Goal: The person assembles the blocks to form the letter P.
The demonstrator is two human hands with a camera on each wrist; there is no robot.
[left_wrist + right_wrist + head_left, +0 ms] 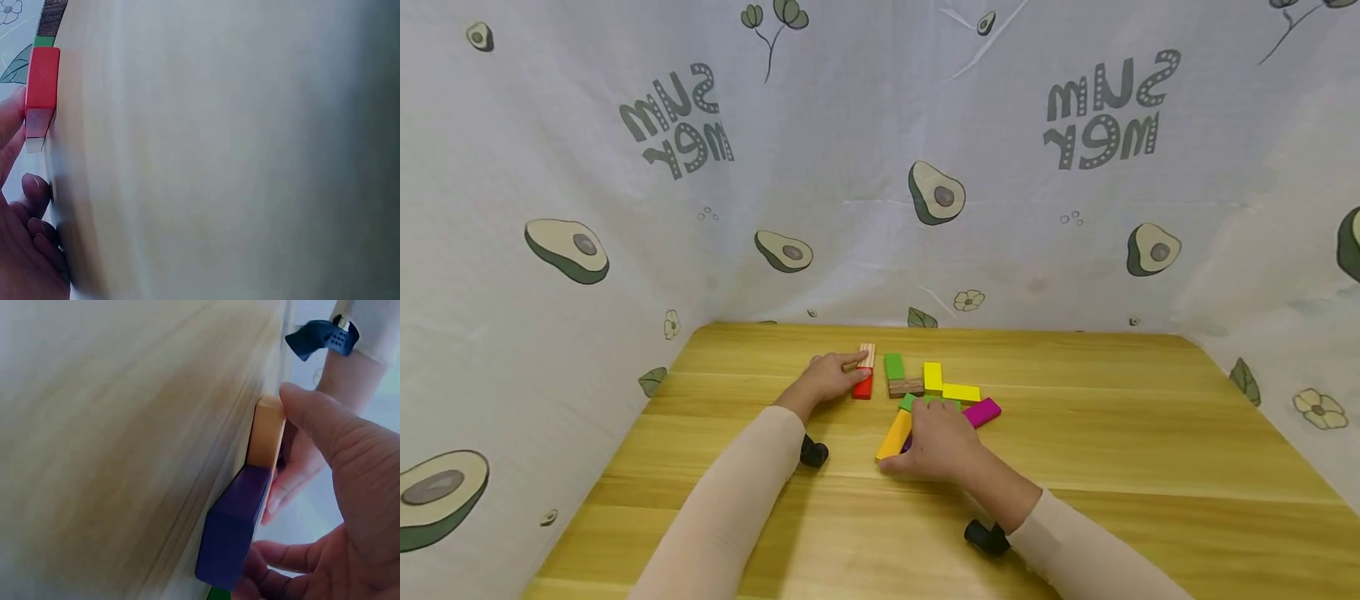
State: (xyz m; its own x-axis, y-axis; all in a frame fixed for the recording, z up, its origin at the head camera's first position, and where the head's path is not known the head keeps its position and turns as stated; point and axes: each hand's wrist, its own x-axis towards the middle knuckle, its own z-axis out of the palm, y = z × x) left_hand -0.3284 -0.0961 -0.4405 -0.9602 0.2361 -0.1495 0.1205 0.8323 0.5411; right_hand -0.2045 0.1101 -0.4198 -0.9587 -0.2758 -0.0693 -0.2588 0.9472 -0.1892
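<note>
My left hand (831, 377) rests beside two blocks lined up end to end, a red block (862, 385) and a plain wood block (867, 354). Its index finger reaches straight onto the wood block; its thumb touches the red one. Over the near group of blocks my right hand (943, 440) has its thumb at the near end of an orange block (895, 435), fingers bent toward the far end. Next to the orange block lies a dark purple block (231, 525), mostly hidden under the hand in the head view. A small green block (907, 402) shows at the orange block's far end.
Behind the right hand sit a green block (894, 367), a brown wood-grain block (906, 387) and two yellow blocks (932, 377). A magenta block (982, 412) lies to its right. The wooden table (1112, 417) backs onto a printed curtain (850, 200).
</note>
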